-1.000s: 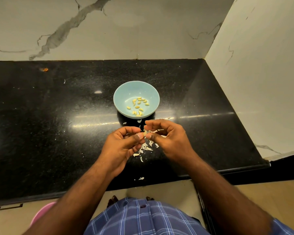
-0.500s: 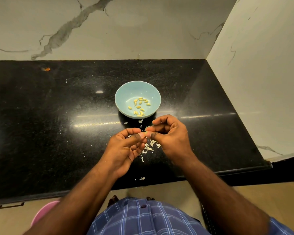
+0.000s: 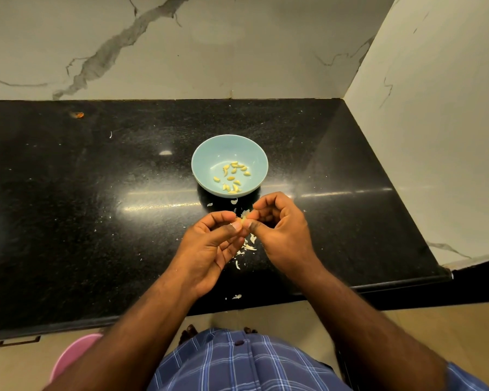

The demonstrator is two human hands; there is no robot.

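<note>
A small pale garlic clove (image 3: 244, 218) is pinched between the fingertips of both hands, just in front of a light blue bowl (image 3: 209, 153). My left hand (image 3: 209, 249) holds it with thumb and forefinger from the left; my right hand (image 3: 283, 230) pinches it from the right with curled fingers. Several peeled yellowish cloves (image 3: 232, 177) lie in the bowl. White peel scraps (image 3: 247, 246) are scattered on the black countertop (image 3: 96, 221) under my hands.
Marble walls close off the counter at the back and right (image 3: 435, 136). The counter's front edge (image 3: 68, 325) runs below my forearms. A pink tub (image 3: 74, 354) sits on the floor at lower left. A small orange speck (image 3: 79, 115) lies far left.
Both hands have stayed together over the peel scraps, working the clove; the fingers shifted slightly and the clove now shows between the fingertips.
</note>
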